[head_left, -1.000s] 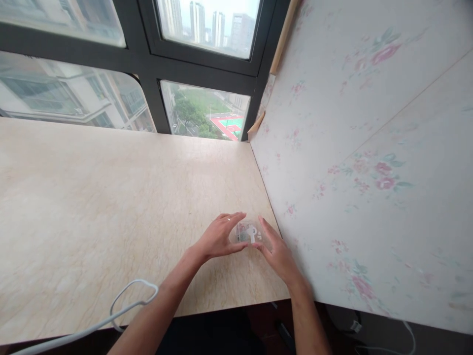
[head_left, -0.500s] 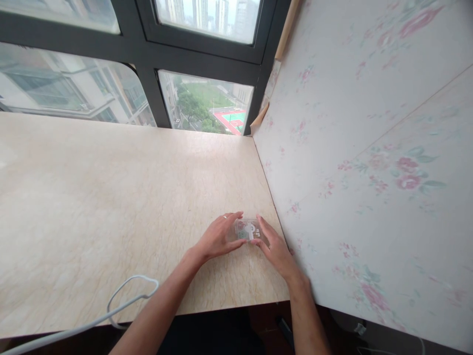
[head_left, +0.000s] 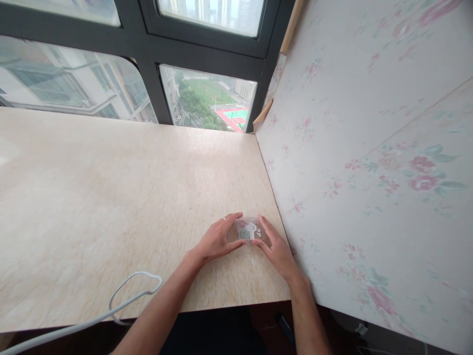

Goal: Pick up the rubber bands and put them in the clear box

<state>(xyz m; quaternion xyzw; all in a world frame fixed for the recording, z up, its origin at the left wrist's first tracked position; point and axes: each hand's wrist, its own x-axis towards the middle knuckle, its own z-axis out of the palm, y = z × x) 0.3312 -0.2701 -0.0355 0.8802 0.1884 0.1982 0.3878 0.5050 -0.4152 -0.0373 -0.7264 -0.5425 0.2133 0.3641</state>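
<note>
"Clear plastic, by the look of it: a small box (head_left: 248,230) on or just above the marbled desk (head_left: 129,197), near the flowered wall (head_left: 332,148)."

"What are the hands doing?"

"Both grasp it. The left hand (head_left: 218,237), wearing a ring, curves around its left end, thumb on the near edge and fingers on the far one. The right hand (head_left: 275,247) mirrors that at the other end."

"How would it handle?"

"Light and stiff, I'd judge, smooth enough to slip and perhaps liable to crack if squeezed hard. The two ends look like the best hold."

"Any writing?"

"White marks and a patch of green and pink show on it, too small to read. No brand is legible."
</note>
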